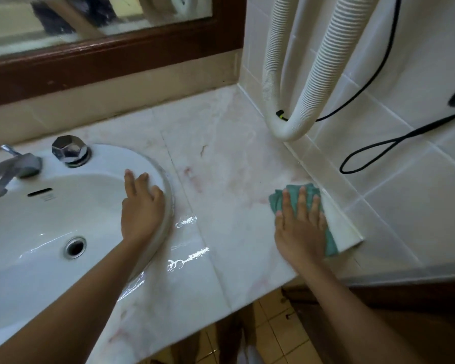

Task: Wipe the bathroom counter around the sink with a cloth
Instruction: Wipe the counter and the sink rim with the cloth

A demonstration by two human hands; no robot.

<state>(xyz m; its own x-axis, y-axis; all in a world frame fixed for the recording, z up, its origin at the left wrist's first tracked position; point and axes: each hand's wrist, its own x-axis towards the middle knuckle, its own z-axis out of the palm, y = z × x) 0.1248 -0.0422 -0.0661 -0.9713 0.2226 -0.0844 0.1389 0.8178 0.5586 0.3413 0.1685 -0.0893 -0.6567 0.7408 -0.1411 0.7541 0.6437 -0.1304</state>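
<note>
A white oval sink [50, 214] is set into a pale marble counter [221, 158]. My left hand [142, 206] rests flat on the sink's right rim, fingers apart, holding nothing. A folded green cloth [294, 193] lies on the counter's right end, against the tiled wall. My right hand [300, 224] presses flat on the cloth, fingers spread over it. Wet streaks shine on the counter between the sink and the cloth.
A chrome tap handle [69, 149] and spout [8, 172] stand behind the basin. A white ribbed hose [292, 122] loops down onto the counter's far right corner, with a black cable [378, 145] along the tiled wall. A wood-framed mirror [103, 59] hangs above.
</note>
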